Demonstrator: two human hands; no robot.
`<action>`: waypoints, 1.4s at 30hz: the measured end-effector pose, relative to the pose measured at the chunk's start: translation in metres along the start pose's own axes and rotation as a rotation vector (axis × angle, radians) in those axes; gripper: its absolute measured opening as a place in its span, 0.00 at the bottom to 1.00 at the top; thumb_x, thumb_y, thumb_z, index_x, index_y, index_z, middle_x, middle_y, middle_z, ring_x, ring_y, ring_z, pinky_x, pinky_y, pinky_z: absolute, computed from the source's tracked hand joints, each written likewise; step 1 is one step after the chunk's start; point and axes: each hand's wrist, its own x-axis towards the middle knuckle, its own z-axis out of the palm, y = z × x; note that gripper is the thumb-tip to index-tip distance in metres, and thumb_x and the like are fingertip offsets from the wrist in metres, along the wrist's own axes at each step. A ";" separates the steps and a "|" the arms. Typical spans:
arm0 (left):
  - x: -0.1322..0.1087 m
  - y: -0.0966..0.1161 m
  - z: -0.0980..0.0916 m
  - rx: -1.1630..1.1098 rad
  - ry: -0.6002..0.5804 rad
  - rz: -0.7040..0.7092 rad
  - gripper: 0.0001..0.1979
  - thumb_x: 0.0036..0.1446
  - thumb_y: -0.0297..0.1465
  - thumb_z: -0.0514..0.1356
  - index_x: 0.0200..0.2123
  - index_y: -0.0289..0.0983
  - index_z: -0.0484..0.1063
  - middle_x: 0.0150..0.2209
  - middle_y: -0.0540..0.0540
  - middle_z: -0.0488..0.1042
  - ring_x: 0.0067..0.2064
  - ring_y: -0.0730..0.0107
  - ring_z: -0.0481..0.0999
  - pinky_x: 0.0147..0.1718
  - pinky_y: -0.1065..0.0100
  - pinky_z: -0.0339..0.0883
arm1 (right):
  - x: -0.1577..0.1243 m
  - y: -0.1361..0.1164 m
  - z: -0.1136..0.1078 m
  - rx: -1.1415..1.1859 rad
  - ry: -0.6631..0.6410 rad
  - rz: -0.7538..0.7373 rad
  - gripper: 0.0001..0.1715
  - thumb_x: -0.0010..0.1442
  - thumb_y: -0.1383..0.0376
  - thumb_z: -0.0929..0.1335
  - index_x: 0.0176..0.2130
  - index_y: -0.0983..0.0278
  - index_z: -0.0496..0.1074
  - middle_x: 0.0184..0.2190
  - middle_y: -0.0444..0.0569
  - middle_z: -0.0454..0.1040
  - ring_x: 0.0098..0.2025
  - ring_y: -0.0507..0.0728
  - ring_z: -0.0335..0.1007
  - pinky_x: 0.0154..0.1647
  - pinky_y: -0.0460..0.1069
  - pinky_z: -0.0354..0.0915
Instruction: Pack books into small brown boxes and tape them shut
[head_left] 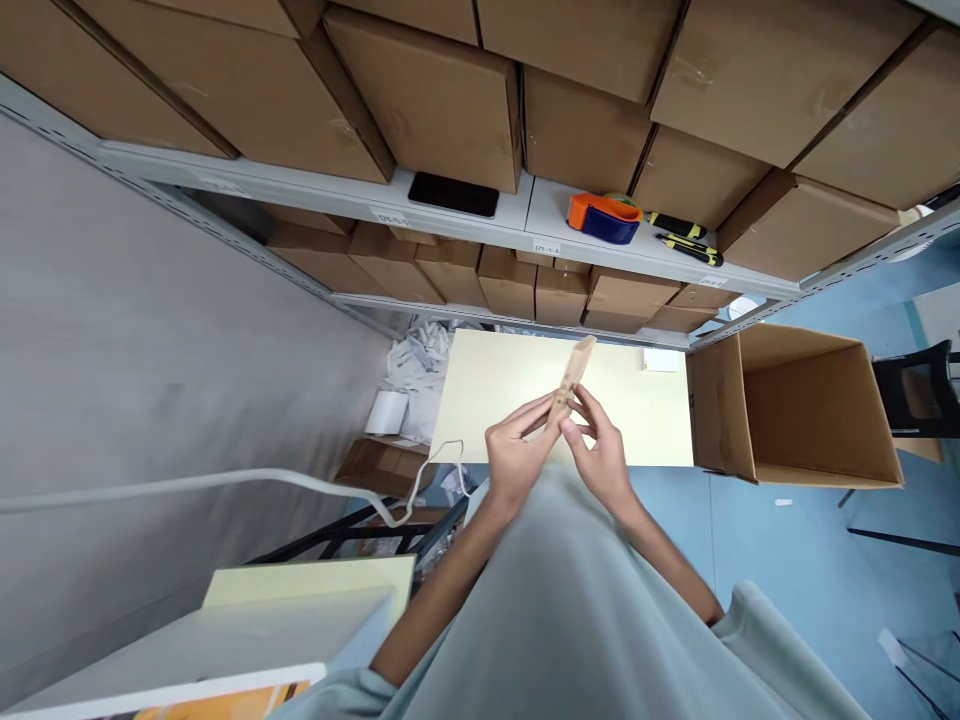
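Between both hands, above the pale yellow tabletop (pixel 495 370), is a slim brown cardboard box (pixel 574 368) with small dark printed marks on its side. It is tilted, with its upper end pointing away from me and slightly right. My left hand (pixel 517 450) grips its lower left side, fingers closed along it. Thumb and fingers of my right hand (pixel 602 450) pinch the lower right edge. The palms hide the bottom end of the box. A small white box (pixel 660 360) lies near the table's far right edge.
Shelves (pixel 300 190) of cardboard boxes stand ahead, holding a black phone (pixel 454 194), an orange and blue tape dispenser (pixel 604 218) and several yellow-black cutters (pixel 690 248). A large open carton (pixel 817 410) adjoins the table's right side. A white cable (pixel 285 478) crosses at left.
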 end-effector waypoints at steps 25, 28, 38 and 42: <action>0.031 -0.022 -0.035 0.026 -0.235 -0.041 0.21 0.60 0.48 0.72 0.46 0.38 0.83 0.42 0.44 0.84 0.39 0.66 0.81 0.39 0.67 0.77 | 0.012 0.016 -0.049 0.174 -0.046 0.131 0.32 0.62 0.40 0.76 0.53 0.60 0.77 0.53 0.55 0.85 0.56 0.67 0.82 0.58 0.60 0.78; 0.028 -0.024 -0.031 0.085 -0.190 0.033 0.17 0.62 0.45 0.71 0.46 0.39 0.82 0.41 0.45 0.83 0.39 0.67 0.81 0.36 0.69 0.76 | 0.014 0.031 -0.055 0.068 -0.041 0.070 0.32 0.60 0.44 0.78 0.54 0.59 0.76 0.54 0.56 0.84 0.55 0.66 0.81 0.58 0.59 0.77; 0.020 -0.021 -0.022 0.231 -0.178 0.424 0.04 0.69 0.32 0.67 0.42 0.43 0.84 0.46 0.45 0.88 0.56 0.57 0.84 0.59 0.48 0.78 | 0.015 0.026 -0.075 -0.220 0.064 -0.403 0.09 0.71 0.62 0.71 0.48 0.52 0.82 0.61 0.50 0.78 0.72 0.66 0.68 0.75 0.66 0.65; 0.015 -0.019 -0.013 0.261 -0.152 0.492 0.07 0.69 0.30 0.66 0.39 0.44 0.85 0.47 0.46 0.88 0.58 0.57 0.84 0.59 0.47 0.79 | 0.012 0.035 -0.088 -0.259 0.140 -0.452 0.11 0.73 0.62 0.71 0.46 0.50 0.85 0.63 0.47 0.77 0.75 0.66 0.65 0.76 0.67 0.64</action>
